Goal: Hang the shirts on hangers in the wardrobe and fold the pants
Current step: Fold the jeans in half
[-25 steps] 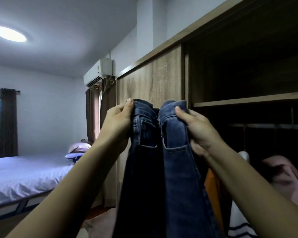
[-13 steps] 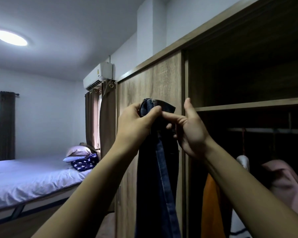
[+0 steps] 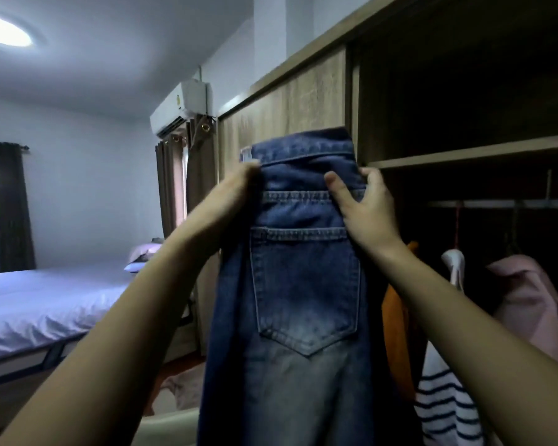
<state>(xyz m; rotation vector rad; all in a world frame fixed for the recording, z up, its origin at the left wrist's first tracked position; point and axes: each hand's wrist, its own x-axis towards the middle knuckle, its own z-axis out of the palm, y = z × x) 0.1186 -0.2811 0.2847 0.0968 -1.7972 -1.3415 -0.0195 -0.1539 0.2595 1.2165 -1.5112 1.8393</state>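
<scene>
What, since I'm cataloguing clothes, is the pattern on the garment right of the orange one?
The garment is white with dark stripes; head view shows it.

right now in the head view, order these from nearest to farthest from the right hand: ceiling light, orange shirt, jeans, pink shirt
1. jeans: gripped at the waistband by the right hand.
2. orange shirt: hanging just below that wrist.
3. pink shirt: hanging farther to the right.
4. ceiling light: far upper left.

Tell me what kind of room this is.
Most likely a home bedroom: a made bed on the left, an open wooden wardrobe with clothes hanging on its rail on the right, and a wall air conditioner above curtains. Jeans are held up before the wardrobe.
</scene>
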